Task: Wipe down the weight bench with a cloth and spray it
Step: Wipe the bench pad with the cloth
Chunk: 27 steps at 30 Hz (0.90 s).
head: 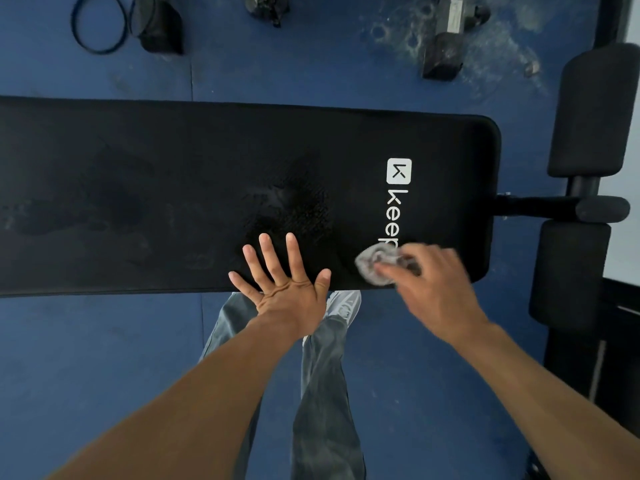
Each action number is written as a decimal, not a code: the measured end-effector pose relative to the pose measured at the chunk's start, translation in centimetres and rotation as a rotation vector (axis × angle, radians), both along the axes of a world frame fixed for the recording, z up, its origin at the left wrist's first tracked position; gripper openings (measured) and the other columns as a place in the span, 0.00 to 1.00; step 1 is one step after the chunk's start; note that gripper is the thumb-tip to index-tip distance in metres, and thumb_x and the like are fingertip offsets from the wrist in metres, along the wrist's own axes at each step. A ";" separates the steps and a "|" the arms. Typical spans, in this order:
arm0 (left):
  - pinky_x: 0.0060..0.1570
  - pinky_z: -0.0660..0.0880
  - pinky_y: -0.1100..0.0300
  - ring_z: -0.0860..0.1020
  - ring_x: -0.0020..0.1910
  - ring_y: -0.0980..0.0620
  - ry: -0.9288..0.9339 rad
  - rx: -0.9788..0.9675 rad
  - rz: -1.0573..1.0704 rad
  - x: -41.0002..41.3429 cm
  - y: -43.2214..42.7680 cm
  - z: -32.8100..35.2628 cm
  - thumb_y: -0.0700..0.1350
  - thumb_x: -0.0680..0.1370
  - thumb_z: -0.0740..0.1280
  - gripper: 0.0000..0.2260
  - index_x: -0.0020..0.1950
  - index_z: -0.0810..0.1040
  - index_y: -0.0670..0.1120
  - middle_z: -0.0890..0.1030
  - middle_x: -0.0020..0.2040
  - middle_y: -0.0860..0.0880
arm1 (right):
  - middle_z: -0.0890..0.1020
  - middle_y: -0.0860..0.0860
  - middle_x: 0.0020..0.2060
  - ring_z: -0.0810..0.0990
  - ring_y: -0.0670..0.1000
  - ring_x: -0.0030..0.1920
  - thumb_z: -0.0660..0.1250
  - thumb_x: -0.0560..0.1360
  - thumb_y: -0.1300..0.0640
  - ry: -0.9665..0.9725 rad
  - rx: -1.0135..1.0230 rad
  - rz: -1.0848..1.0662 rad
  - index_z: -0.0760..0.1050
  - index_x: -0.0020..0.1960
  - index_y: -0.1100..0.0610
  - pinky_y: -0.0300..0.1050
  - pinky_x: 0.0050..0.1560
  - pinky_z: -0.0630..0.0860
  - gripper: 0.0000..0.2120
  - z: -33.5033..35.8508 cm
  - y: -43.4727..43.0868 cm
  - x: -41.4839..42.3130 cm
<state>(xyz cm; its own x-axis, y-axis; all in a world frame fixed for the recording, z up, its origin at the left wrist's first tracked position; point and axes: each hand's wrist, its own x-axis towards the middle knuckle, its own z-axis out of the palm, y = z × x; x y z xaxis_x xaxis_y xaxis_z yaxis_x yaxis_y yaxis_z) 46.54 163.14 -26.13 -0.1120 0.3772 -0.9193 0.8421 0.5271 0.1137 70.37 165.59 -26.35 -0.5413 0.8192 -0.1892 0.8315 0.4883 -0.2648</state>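
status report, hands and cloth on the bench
Left hand open, flat on bench pad near edge. Right hand grips grey cloth on pad by the logo. Damp-looking patch mid-pad; nothing blocking.

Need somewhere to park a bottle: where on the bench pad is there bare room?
The bench pad is bare along its long stretch to the left of the left hand. The near right end is crowded: the left hand lies flat there and the right hand grips the cloth over the logo.

The black weight bench (173, 174) bears a white "keep" logo (396, 199); beside the logo, a grey cloth (374, 265); beneath the bench, blue floor (86, 358) with whitish scuffs.
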 end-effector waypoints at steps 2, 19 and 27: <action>0.60 0.21 0.31 0.13 0.63 0.38 0.004 0.012 -0.005 -0.1 -0.1 -0.1 0.68 0.80 0.39 0.36 0.61 0.11 0.54 0.08 0.58 0.45 | 0.78 0.59 0.54 0.78 0.62 0.47 0.71 0.72 0.67 -0.028 0.067 -0.285 0.81 0.61 0.51 0.61 0.45 0.76 0.20 0.2 1.7 2.1; 0.66 0.23 0.33 0.16 0.67 0.44 -0.067 0.249 0.015 -0.9 -2.1 -0.6 0.62 0.83 0.46 0.34 0.73 0.21 0.56 0.19 0.74 0.46 | 0.71 0.61 0.59 0.76 0.60 0.55 0.67 0.74 0.69 0.125 0.016 -0.743 0.77 0.63 0.58 0.60 0.55 0.79 0.19 -0.5 -2.1 -0.7; 0.77 0.46 0.42 0.44 0.82 0.48 -0.056 0.592 0.009 -4.4 -4.9 0.3 0.57 0.83 0.49 0.29 0.82 0.50 0.49 0.49 0.83 0.49 | 0.70 0.62 0.57 0.76 0.58 0.53 0.69 0.71 0.73 0.311 0.000 -0.975 0.78 0.60 0.62 0.51 0.57 0.77 0.19 -0.7 -4.8 -12.7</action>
